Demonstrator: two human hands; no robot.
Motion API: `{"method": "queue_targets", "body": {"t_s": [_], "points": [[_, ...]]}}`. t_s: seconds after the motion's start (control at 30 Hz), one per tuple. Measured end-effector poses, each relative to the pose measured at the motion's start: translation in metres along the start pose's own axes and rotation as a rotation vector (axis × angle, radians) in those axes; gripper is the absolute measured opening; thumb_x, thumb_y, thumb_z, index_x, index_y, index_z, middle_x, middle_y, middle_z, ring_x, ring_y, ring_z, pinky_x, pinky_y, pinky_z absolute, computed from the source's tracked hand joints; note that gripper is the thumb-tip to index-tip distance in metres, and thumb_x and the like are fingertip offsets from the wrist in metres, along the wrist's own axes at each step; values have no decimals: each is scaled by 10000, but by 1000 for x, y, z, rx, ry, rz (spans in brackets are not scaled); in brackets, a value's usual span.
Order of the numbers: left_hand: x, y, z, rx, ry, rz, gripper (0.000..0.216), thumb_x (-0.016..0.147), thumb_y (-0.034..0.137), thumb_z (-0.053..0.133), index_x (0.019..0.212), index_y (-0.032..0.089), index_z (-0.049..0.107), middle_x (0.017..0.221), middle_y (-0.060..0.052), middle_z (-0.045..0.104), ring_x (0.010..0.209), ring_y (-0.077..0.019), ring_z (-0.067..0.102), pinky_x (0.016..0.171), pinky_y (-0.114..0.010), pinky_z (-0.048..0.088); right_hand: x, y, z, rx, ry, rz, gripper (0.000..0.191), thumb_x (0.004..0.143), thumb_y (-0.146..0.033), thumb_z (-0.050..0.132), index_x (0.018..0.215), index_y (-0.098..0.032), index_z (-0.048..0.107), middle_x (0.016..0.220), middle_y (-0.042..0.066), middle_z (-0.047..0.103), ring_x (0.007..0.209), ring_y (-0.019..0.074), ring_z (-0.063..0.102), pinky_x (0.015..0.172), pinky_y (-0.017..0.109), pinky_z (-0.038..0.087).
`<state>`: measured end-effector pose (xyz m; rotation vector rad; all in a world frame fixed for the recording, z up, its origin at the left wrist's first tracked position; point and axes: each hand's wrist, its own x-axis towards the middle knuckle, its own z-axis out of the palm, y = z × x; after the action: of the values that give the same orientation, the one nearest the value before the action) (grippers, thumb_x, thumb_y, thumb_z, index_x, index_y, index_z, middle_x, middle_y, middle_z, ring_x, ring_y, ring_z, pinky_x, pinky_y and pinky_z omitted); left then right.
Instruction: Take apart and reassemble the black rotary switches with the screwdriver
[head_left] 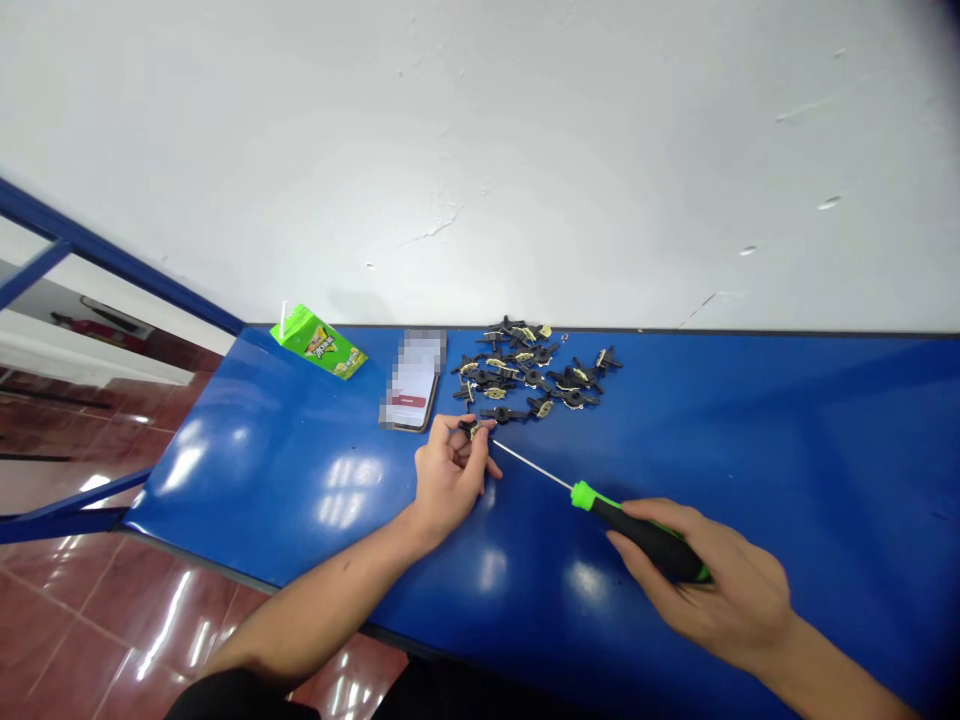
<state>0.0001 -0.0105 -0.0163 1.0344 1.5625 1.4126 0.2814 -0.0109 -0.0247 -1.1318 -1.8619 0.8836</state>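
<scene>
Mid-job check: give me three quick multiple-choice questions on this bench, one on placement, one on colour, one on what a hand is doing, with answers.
1. Where is the green cardboard drink carton relative to the flat smartphone?
A. On the floor
B. On the blue metal-framed table, left of the phone
C. On the phone's screen

2. What colours is the handle of the steel-shafted screwdriver in the right hand?
A. Red and white
B. All yellow
C. Green and black

3. What is the left hand doing?
A. Pinching a small black-and-brass part
B. Lying open, palm down
C. Holding the phone

1 B: the carton sits beside the phone.
2 C: a green collar meets a black grip.
3 A: the fingertips close on the part.
</scene>
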Motion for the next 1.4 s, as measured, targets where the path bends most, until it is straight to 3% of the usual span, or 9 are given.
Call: {"method": "queue_targets", "body": {"t_s": [0.13,0.33,0.43,0.53,0.67,0.77,0.97,1.17,1.4], "points": [[0,-1,-1,-9,27,30,458,1020,612,751,1113,247,491,1137,-154,890,493,-157,768,350,-196,488,2,-8,8,53,-83,89,199,1197,-373,520,1251,-241,659,767,-15,754,418,125,620,371,209,495],[-1,-6,-1,-16,2,89,377,1069,534,726,1125,243,493,1143,-164,891,477,-139,756,349,-174,487,9,4,0,45,-35,-15,227,917,-373,912,1103,-283,819,1075,59,846,957,262,848,864,327,723],[-2,-10,-1,-22,1,139,367,1069,522,734,1129,239,507,1154,-161,892,471,-130,752,355,-168,493,2,-3,9,76,-10,82,164,1059,-395,780,1102,-239,803,899,58,820,682,204,803,588,259,676],[-3,-11,-1,-37,14,185,353,1071,499,742,1143,236,518,1154,-161,893,464,-119,744,356,-158,490,-2,-10,20,135,-50,176,303,1195,-419,531,1186,-192,731,774,26,763,377,129,591,301,210,450],[-4,-11,1,-62,16,215,291,1097,437,723,1146,234,521,1171,-179,891,477,-130,760,347,-154,479,-1,-6,15,158,-25,118,329,960,-461,875,1190,-242,790,1057,86,837,793,229,832,723,307,726],[-5,-12,3,-81,18,239,270,1102,413,723,1143,235,524,1197,-180,889,471,-128,760,341,-148,472,0,-6,6,177,-37,125,205,879,-372,942,1031,-275,844,1029,65,847,955,263,852,930,336,721],[-6,-15,5,-97,30,319,254,1101,382,737,1151,234,536,1253,-184,880,471,-115,761,356,-141,486,3,-12,6,315,-148,378,302,1146,-487,647,1190,-197,721,780,38,780,454,192,684,353,270,545],[-8,-15,9,-78,35,354,169,1145,303,665,1193,234,518,1321,-217,854,547,-134,806,373,-137,485,7,-5,-1,331,-109,427,316,847,-485,964,1041,-268,840,1063,86,848,988,290,848,870,344,731],[-7,-19,8,-82,47,506,194,1120,176,693,1171,231,514,1473,-243,775,602,-111,824,428,-134,539,10,-24,5,510,-386,625,447,1083,-614,690,1133,-176,769,915,108,820,463,219,697,259,276,460]]}}
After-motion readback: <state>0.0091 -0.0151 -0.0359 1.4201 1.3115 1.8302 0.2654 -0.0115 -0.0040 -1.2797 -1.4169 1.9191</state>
